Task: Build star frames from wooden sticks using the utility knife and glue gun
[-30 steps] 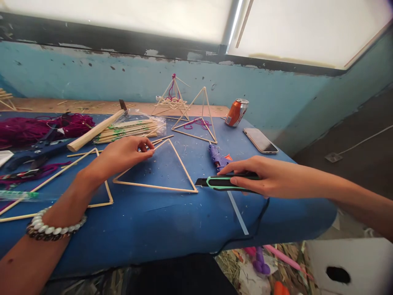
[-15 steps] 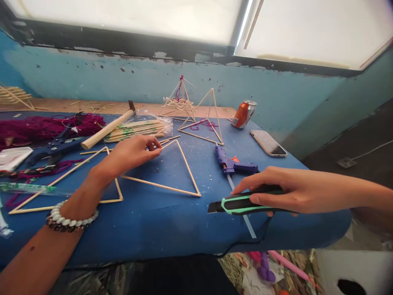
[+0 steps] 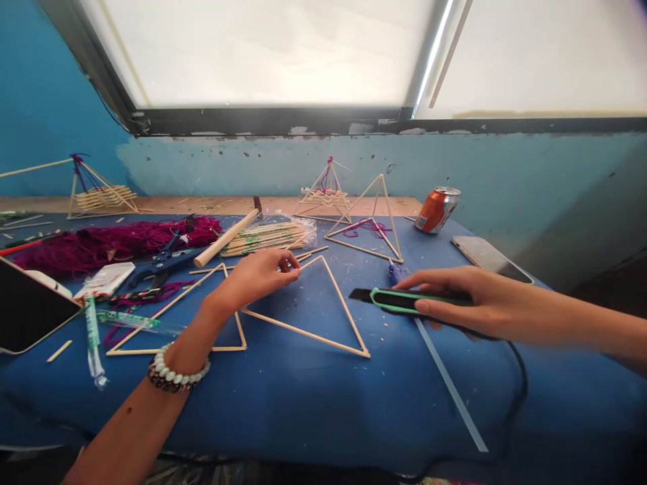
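My right hand (image 3: pixel 472 300) grips a black and green utility knife (image 3: pixel 397 300), its dark blade pointing left above the blue table. The thumb and fingers of my left hand (image 3: pixel 267 273) are closed on the far side of a triangle of thin wooden sticks (image 3: pixel 308 335) lying on the table. A second stick triangle (image 3: pixel 166 306) lies partly hidden under my left forearm. Beneath the knife hand is a purple glue gun (image 3: pixel 397 271), mostly covered, with a clear glue stick (image 3: pixel 452 387) stretching toward me.
Behind stand stick pyramids (image 3: pixel 383 202), a soda can (image 3: pixel 439 209) and a phone (image 3: pixel 490 259). To the left lie a hammer (image 3: pixel 227 237), bundled sticks (image 3: pixel 267 239), purple yarn (image 3: pixel 116 246), pliers (image 3: pixel 162 263) and a dark-screened device (image 3: pixel 30 310). A black cord (image 3: pixel 523 384) runs at right.
The view has swung left and up, so the scene sits lower and further right. The knife has moved in toward the glue gun. My left hand keeps its hold on the triangle.
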`<state>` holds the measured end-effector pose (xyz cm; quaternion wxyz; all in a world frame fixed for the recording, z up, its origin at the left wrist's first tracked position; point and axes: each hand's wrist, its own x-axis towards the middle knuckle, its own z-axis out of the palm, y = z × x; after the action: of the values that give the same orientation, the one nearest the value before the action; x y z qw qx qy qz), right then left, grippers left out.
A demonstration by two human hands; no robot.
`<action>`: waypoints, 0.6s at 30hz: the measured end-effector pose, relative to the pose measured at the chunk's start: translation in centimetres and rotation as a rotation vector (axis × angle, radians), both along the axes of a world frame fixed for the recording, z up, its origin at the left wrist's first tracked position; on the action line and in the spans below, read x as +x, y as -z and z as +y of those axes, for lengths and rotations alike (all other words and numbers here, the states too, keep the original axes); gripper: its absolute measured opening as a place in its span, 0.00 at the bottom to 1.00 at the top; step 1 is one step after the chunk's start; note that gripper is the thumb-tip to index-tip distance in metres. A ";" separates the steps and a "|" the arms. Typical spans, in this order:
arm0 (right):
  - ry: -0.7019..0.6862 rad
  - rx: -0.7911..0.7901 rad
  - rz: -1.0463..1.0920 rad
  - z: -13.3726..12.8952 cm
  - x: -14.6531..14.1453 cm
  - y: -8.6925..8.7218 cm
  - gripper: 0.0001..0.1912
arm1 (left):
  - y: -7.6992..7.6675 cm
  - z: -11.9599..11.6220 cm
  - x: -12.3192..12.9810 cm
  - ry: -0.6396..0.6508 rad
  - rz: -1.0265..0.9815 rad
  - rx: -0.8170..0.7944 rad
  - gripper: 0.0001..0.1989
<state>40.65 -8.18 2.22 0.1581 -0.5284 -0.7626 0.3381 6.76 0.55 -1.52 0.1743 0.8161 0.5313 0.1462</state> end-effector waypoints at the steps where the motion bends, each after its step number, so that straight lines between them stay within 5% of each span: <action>1: -0.015 -0.013 -0.028 0.8 -0.4 0.0 0.27 | 0.0 0.0 -0.1 0.004 -0.011 -0.008 0.15; 4: -0.051 0.071 -0.165 3.2 -1.2 0.4 0.24 | -0.1 0.2 -0.2 0.004 -0.027 -0.038 0.15; 10: -0.139 0.522 -0.553 8.0 -1.4 2.4 0.15 | -0.4 0.4 -0.3 0.013 -0.022 -0.085 0.17; 18: -0.400 0.628 -0.629 10.3 -2.0 3.1 0.23 | -0.5 1.1 -0.4 0.045 -0.037 -0.149 0.22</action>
<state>38.69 2.11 -0.92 0.0037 -0.3749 -0.9251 -0.0605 6.35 1.68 -1.06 0.2477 0.8098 0.5187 0.1175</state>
